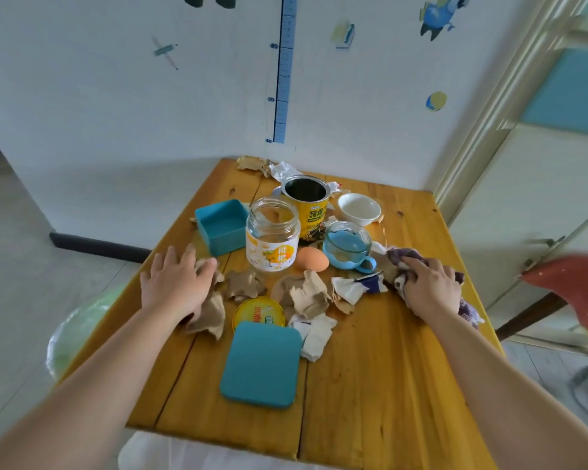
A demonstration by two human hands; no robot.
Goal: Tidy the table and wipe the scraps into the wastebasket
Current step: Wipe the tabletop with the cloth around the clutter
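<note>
Nearest the camera, a teal lid [261, 364] lies flat on the wooden table [387, 385]. Beyond the table's left edge stands the wastebasket [72, 330], lined with a pale green bag. Left hand [175, 283] is spread wide, palm down, pressing on crumpled brown paper scraps [211, 317] near that left edge. More brown and white scraps [308, 296] lie mid-table, beside a yellow round lid [258, 312]. Behind them stand a teal box [222, 227], a glass jar [272, 239], a yellow can [307, 205], an egg [312, 259], a blue glass cup [348, 245] and a white bowl [358, 208]. Right hand [428, 286] is closed over a purple-and-white cloth [401, 259], holding it down on the table's right side.
</note>
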